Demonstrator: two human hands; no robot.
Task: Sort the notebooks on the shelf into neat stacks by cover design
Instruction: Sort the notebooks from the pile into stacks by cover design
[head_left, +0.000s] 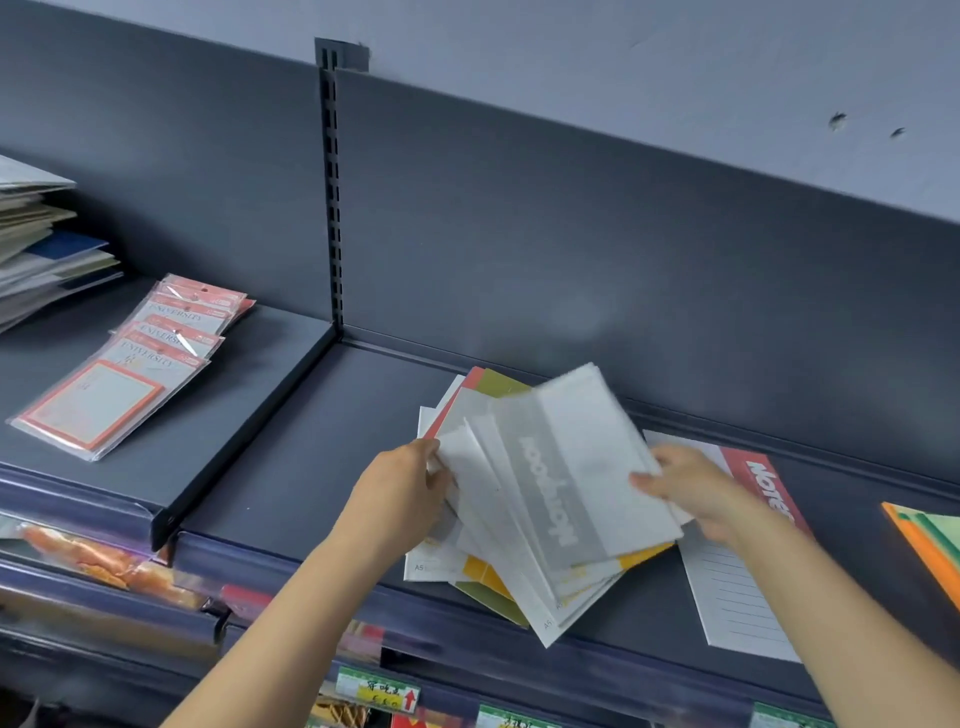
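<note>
A fanned pile of notebooks lies on the dark shelf (291, 467). On top is a white and grey notebook (566, 467) with a grey band that reads "Notebook", blurred. My left hand (410, 483) grips the pile's left edge. My right hand (685, 483) holds the top notebook's right edge, fingers curled over it. Beneath show yellow-cornered covers (480, 571), an olive cover (496, 384) and a red-edged one. To the right a red-banded notebook (753, 582) with a lined white cover lies flat, partly under my right wrist.
Orange and green notebooks (930, 540) lie at the right edge. On the left shelf section are packets of red-framed labels (119, 379) and a tall stack of folders (36, 249). A slotted upright (332, 197) divides the sections. Price tags (376, 691) hang below.
</note>
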